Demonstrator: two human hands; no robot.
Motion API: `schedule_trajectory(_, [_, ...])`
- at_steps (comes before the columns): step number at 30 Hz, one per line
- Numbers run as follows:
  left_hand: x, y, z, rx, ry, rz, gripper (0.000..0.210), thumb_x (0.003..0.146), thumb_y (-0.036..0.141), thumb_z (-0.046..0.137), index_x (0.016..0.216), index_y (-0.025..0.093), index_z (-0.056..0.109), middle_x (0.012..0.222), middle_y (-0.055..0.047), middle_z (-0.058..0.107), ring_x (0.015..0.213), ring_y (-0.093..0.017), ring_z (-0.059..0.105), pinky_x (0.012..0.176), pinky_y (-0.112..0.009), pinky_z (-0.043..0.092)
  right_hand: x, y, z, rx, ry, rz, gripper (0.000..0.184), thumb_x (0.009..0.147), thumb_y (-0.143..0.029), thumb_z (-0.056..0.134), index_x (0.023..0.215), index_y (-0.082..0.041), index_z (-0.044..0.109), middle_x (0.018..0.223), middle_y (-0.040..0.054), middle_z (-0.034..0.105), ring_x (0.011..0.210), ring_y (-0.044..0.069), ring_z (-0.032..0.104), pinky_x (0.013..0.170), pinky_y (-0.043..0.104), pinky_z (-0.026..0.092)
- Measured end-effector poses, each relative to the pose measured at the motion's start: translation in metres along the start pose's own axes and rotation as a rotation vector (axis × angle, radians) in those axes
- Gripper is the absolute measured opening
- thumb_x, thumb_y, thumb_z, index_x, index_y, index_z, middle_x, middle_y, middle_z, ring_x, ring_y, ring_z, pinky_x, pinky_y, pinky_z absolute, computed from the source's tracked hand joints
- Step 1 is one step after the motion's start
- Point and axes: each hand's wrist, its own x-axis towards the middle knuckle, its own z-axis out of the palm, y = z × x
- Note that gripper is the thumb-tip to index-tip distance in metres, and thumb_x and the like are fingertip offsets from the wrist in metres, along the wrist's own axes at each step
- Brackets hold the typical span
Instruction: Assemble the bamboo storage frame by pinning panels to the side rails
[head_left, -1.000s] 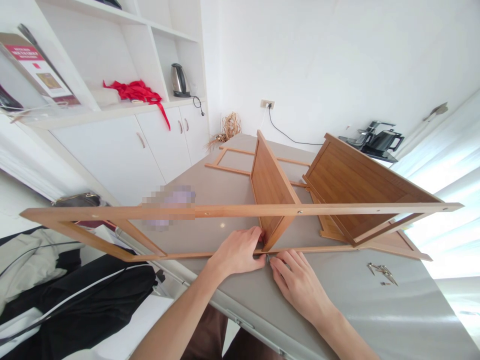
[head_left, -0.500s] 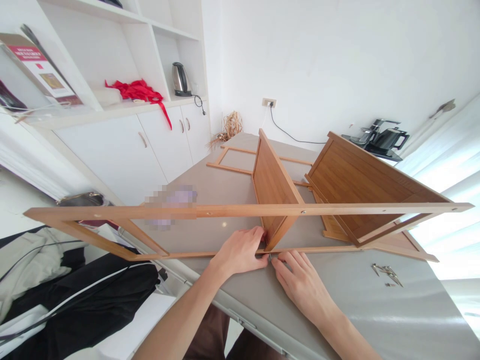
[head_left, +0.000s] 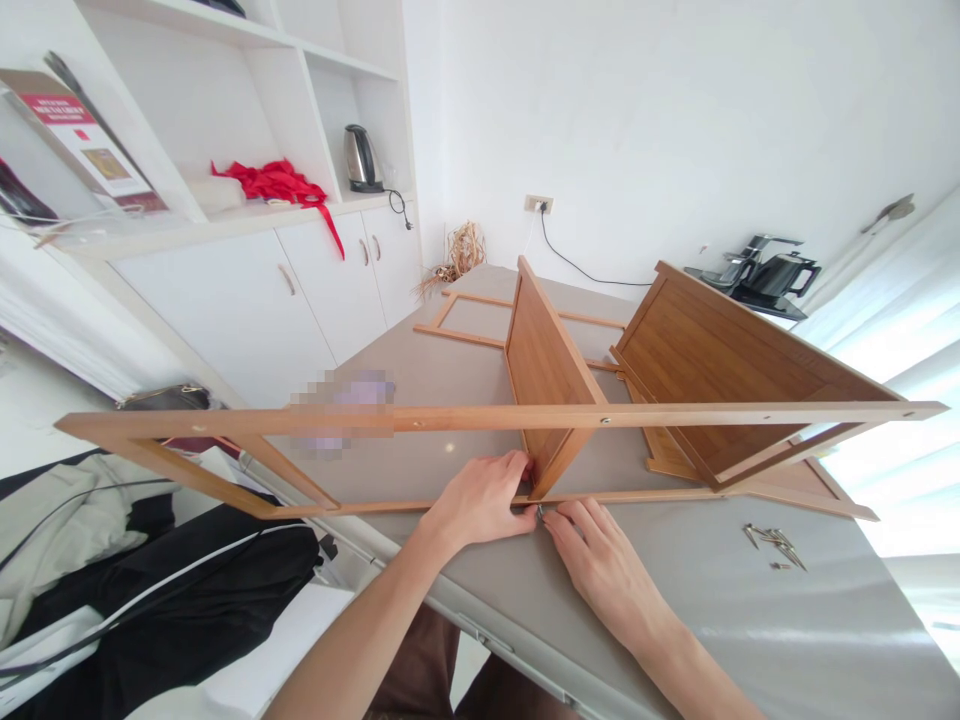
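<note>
A wooden side frame (head_left: 465, 419) stands on edge across the grey table, with a wooden shelf board (head_left: 551, 370) meeting it near the middle. My left hand (head_left: 476, 505) is closed around the frame's lower rail beside that joint, its fingers behind and its thumb in front. Just right of the thumb, my right hand (head_left: 604, 560) pinches a small metal screw (head_left: 539, 511) against the outer face of the rail. The screw's tip and hole are hidden. Further right, a larger wooden panel (head_left: 735, 370) leans within the same rack.
Several loose metal screws (head_left: 780, 545) lie on the table (head_left: 712, 620) at the right. Behind the frame is a blurred purple item (head_left: 352, 390). A black kettle (head_left: 780, 276) on a tray stands at the back right. Dark clothing (head_left: 195, 590) lies at the left.
Hardly anything differs. Both hands stay at the same joint, and the view and frame have shifted very slightly.
</note>
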Motion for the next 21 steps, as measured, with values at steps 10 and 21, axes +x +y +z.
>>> schedule_trajectory(10, [-0.0001,-0.0007,0.0004,0.004,0.01,0.006,0.034,0.082,0.035,0.064,0.11,0.022,0.051,0.106,-0.003,0.072,0.096,-0.027,0.071,0.08,-0.038,0.055,-0.0004,0.0009,0.0041,0.021,0.028,0.051,0.016,0.098,-0.008,0.048,0.103,-0.017,0.06,0.095,0.0063,0.06,0.086,0.02,0.051,0.078,0.035,0.043])
schedule_trajectory(21, [-0.0007,0.0034,-0.004,0.0,-0.011,-0.019,0.032,0.083,0.034,0.063,0.111,0.022,0.051,0.109,-0.004,0.072,0.098,-0.028,0.071,0.082,-0.038,0.054,0.0059,-0.0005,-0.001,0.047,0.073,0.089,0.021,0.099,-0.008,0.045,0.101,-0.02,0.063,0.095,0.0062,0.061,0.085,0.019,0.055,0.077,0.034,0.045])
